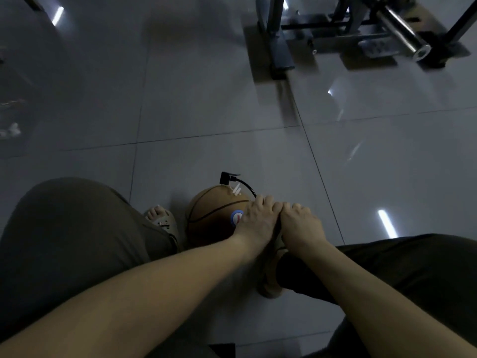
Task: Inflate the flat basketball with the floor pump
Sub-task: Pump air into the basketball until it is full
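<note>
A brown basketball [209,213] lies on the grey tile floor between my feet. On top of it stands a black pump head [227,177], and a black hose [247,187] curves from that head back toward my hands. A round gauge [237,217] with a blue ring shows just left of my left hand. My left hand [258,218] and my right hand [302,226] sit side by side with the fingers curled down over the pump handle. The handle is almost fully hidden beneath them. The pump's body is hidden too.
My left foot in a sandal [162,218] is beside the ball, and my right shoe [271,277] is below my hands. A metal gym frame with a steel bar [402,27] stands at the far right. Small white scraps [10,130] lie at the left edge.
</note>
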The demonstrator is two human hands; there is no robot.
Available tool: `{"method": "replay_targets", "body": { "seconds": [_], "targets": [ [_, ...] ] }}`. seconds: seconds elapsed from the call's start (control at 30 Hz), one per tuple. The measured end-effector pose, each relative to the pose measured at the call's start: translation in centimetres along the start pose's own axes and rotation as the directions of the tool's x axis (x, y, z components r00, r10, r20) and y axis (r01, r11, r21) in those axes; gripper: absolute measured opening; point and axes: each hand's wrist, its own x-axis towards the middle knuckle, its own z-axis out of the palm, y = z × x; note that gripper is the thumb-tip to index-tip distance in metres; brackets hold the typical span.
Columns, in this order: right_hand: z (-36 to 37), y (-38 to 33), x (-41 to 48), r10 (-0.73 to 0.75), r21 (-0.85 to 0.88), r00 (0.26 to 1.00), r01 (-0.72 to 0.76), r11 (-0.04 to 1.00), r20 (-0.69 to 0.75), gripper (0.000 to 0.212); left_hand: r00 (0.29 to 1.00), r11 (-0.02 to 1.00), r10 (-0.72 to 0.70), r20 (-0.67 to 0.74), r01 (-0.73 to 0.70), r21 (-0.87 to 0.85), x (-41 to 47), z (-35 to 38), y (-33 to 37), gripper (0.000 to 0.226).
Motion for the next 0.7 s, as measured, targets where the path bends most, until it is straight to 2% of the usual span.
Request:
{"method": "replay_targets", "body": {
  "seconds": [0.1, 0.17, 0.27, 0.37, 0.43, 0.57, 0.7],
  "targets": [
    [-2.0, -0.3, -0.7, -0.010, 0.050, 0.996, 0.015, 0.999, -0.088, 0.022, 0.997, 0.998, 0.051, -0.049, -0.052, -0.036, 0.4, -2.1, -0.5, 0.038],
    [-4.4, -0.5, -1.4, -0.016, 0.035, 0.969, 0.026, 0.999, -0.248, 0.017, 0.983, 0.994, 0.078, -0.166, -0.089, -0.057, 1.3, -5.0, -0.9, 0.040],
    [-8.7, -0.1, -2.6, -0.080, 0.002, 0.848, 0.095, 0.995, -0.524, 0.011, 0.920, 0.983, 0.161, -0.358, -0.181, -0.022, 2.6, -10.3, -1.1, 0.030],
    [-11.1, 0.2, -3.3, -0.143, -0.042, 0.744, 0.154, 0.987, -0.653, 0.019, 0.872, 0.979, 0.172, -0.459, -0.201, -0.015, 3.2, -13.6, -1.2, 0.024],
    [-10.3, -0.1, -2.7, -0.095, -0.048, 0.757, 0.084, 0.995, -0.646, 0.016, 0.878, 0.982, 0.168, -0.449, -0.189, -0.002, 2.9, -12.8, -0.9, 0.026],
    [-5.3, -0.7, -1.4, -0.015, -0.079, 0.877, -0.026, 0.997, -0.481, 0.017, 0.943, 0.999, 0.046, -0.331, -0.041, 0.024, 1.5, -7.2, 0.3, 0.033],
    [-2.0, -0.2, -0.3, -0.022, -0.143, 0.938, -0.030, 0.989, -0.346, 0.018, 0.980, 0.998, -0.008, -0.197, 0.019, 0.058, 0.9, -3.6, 0.5, 0.018]
  ]
}}
